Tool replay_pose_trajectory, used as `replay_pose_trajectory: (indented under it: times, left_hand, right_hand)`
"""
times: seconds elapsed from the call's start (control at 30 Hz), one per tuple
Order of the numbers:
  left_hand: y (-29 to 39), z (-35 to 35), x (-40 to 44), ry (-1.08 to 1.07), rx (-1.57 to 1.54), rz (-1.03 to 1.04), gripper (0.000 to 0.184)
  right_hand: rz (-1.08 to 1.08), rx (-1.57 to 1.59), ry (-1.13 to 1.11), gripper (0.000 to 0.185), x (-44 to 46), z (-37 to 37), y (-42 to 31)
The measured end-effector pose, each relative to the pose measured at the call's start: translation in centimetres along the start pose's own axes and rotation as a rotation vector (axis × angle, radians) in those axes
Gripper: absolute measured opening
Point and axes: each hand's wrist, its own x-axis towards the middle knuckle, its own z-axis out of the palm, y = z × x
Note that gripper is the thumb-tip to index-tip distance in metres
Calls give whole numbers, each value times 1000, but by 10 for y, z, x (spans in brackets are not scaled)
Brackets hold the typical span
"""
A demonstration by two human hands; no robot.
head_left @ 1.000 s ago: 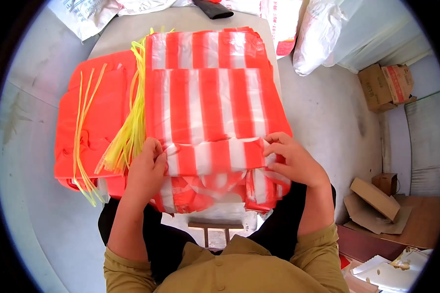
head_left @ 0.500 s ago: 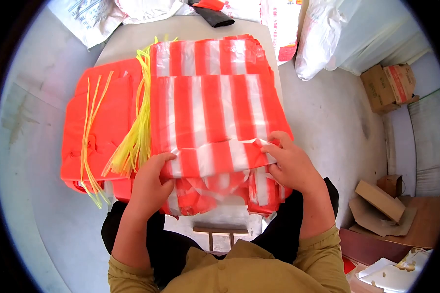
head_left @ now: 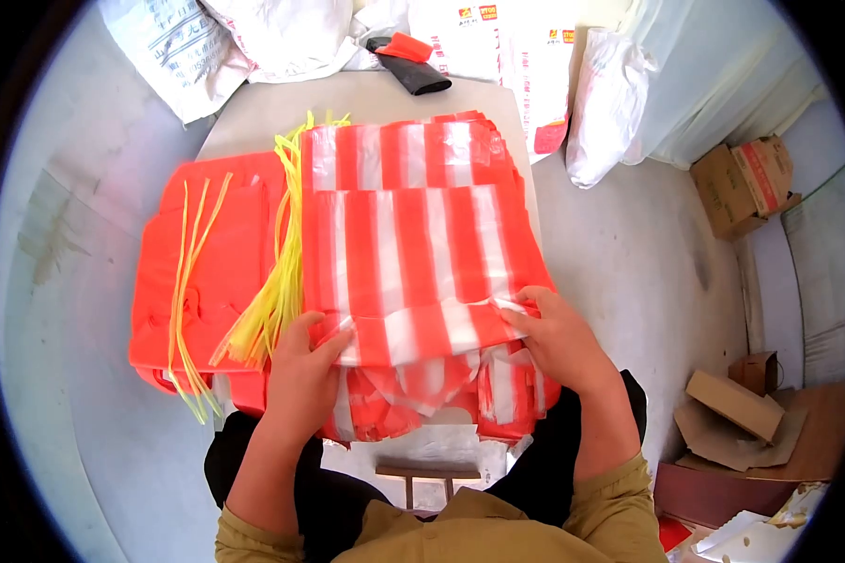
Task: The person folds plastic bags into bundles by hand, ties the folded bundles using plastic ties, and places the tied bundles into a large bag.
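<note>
A stack of red-and-white striped plastic bags (head_left: 413, 239) lies in front of me, with the near edge of the top bag folded up into a band. My left hand (head_left: 302, 380) grips the left end of that band between thumb and fingers. At the other end, my right hand (head_left: 565, 340) pinches the fold with its thumb and forefinger. Below the band hang the crumpled lower ends of more striped bags. Yellow plastic strips (head_left: 270, 310) lie in a bundle along the stack's left side.
Folded plain red bags (head_left: 211, 249) sit to the left, with several loose yellow strips (head_left: 186, 291) on top. A black roll (head_left: 413, 75) with a red piece lies at the table's far end, near white sacks (head_left: 286, 33). Cardboard boxes (head_left: 734, 399) stand on the right.
The view has tilted, so everything sits lower in the picture. My left thumb has shifted onto the band's left end, while my right hand keeps its pinch on the fold.
</note>
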Motion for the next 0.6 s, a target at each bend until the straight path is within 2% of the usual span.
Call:
replay_pose_trajectory:
  times: [0.07,0.17,0.27,0.37,0.47,0.6]
  left_hand:
    - [-3,-6,1,41,83,79,41]
    - [-2,-17,7,60,-19,112,28]
    - [-20,-8,6,89,-407,57,15]
    - [-21,-11,3,-58,-893,-407,6]
    - [-18,-5,20,37,-635,-419,4]
    - [-26,15,41,150,-575,-470,10]
  right_hand:
    - [17,26,8,41,-1,-2,1]
    - [-48,89,72,35,0,-8,6]
    - [-144,190,107,25,6,-16,24]
    - [384,781,2,15,1,-13,21]
    - [483,852,105,11,15,12,37]
    - [543,736,186,23,42,28,40]
